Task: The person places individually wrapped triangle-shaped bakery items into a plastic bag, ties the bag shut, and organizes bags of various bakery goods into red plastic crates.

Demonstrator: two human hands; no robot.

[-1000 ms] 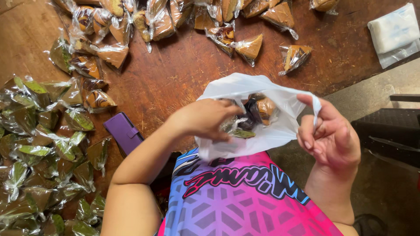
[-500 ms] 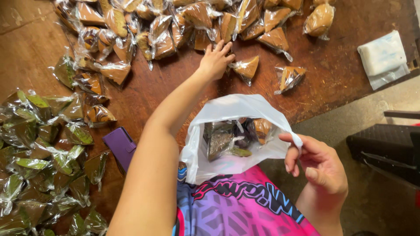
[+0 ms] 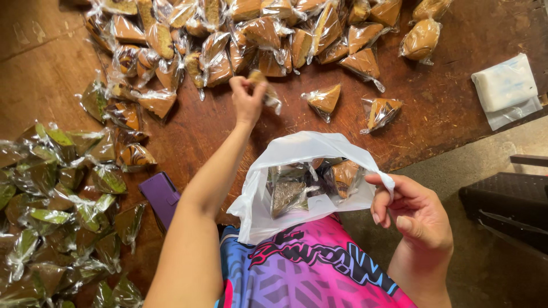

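Bright pink-blue patterned shirt (image 3: pixel 319 268), bare arms

Wrapped slice (image 3: pixel 264 85) mostly covered by left hand (image 3: pixel 246 98); kind not discernible. Contents of white bag (image 3: pixel 297 151) blurred behind plastic, count unclear. Green wrapped pieces (image 3: pixel 51 228) cropped at left and bottom edges.

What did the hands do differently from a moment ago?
The left hand left the white plastic bag, reached out over the wooden table and has now picked up a wrapped cake slice in its fingers, lifting it near the brown pile. The right hand kept holding the bag's edge open, with wrapped slices already inside. The green-wrapped pile and the purple wallet stayed put.
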